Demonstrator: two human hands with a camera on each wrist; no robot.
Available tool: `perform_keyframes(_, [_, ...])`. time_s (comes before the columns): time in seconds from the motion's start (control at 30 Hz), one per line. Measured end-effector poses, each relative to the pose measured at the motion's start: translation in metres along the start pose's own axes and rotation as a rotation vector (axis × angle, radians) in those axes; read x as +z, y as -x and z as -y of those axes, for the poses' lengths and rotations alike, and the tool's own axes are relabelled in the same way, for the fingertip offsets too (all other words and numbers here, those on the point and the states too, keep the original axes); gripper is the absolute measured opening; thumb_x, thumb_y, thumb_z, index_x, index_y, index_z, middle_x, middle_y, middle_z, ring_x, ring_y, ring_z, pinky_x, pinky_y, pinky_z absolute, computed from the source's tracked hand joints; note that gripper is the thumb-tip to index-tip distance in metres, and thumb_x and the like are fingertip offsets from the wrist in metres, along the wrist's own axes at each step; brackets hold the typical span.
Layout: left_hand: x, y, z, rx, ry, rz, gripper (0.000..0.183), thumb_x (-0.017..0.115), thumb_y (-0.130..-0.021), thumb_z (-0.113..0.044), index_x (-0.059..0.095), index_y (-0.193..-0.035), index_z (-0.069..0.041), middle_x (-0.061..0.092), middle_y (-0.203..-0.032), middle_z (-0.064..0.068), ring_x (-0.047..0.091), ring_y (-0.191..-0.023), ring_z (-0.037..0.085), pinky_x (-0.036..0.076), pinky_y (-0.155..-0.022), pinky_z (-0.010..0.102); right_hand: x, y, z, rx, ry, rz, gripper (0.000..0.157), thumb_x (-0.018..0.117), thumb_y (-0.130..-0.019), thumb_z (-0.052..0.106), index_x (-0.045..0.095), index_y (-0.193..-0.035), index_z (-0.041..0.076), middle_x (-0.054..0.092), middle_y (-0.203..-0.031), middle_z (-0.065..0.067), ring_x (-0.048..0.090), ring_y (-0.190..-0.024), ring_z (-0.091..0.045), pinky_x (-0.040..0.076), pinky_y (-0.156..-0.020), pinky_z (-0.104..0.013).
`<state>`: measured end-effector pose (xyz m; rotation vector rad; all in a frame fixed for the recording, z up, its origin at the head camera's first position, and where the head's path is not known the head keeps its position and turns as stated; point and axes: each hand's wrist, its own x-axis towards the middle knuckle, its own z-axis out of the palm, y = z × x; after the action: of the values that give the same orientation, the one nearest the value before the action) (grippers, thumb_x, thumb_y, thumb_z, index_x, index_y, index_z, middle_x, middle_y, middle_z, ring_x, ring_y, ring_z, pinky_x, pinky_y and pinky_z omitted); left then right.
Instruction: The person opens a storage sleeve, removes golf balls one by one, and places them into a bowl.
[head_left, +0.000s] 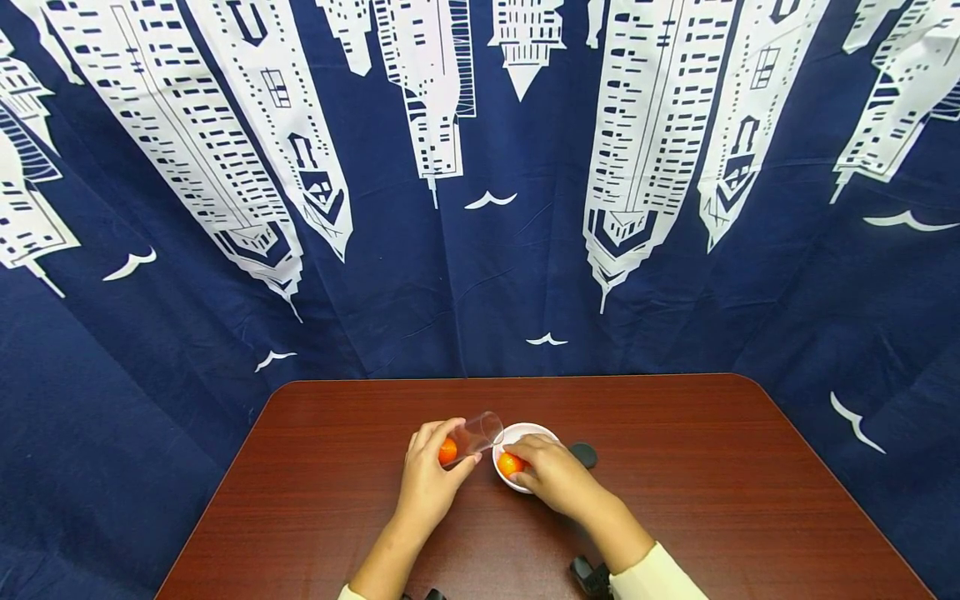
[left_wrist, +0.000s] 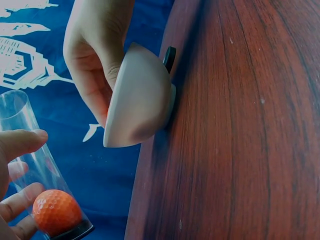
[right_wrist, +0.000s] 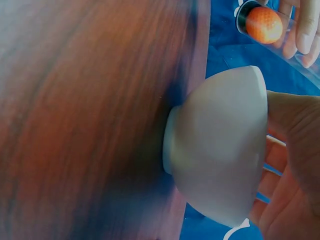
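Observation:
My left hand (head_left: 429,482) grips a clear plastic tube (head_left: 478,433), tilted with its open mouth toward the bowl. An orange golf ball (left_wrist: 57,212) lies inside at the tube's dark closed end. Just to the right, a white bowl (right_wrist: 220,145) stands on the table. The fingers of my right hand (head_left: 558,477) reach over its rim and down inside, holding a second orange ball (head_left: 510,464). In both wrist views the bowl's wall hides that ball and the right fingertips.
A dark round cap (head_left: 583,455) lies on the brown wooden table (head_left: 720,483), right behind the bowl. Beyond the table's far edge hangs a blue cloth (head_left: 495,283) with white buildings and birds. A black device (head_left: 590,575) sits at the right wrist.

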<state>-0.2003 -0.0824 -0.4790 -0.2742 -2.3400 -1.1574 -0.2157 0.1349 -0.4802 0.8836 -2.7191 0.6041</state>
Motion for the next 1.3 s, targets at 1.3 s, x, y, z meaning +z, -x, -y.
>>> perform_keyframes(1.3, [-0.005,-0.003,-0.005,-0.007,-0.071,0.035,0.055,0.093,-0.071,-0.019,0.071,-0.121,-0.022,0.065,-0.115,-0.001,0.057,-0.11,0.022,0.039,-0.087,0.039,-0.01,0.006,-0.006,0.098,-0.279,-0.286,0.032,0.079,-0.088,0.015,0.074,-0.119,0.011,0.074,-0.111,0.003,0.07,-0.106,-0.016,0.056,-0.096,-0.041])
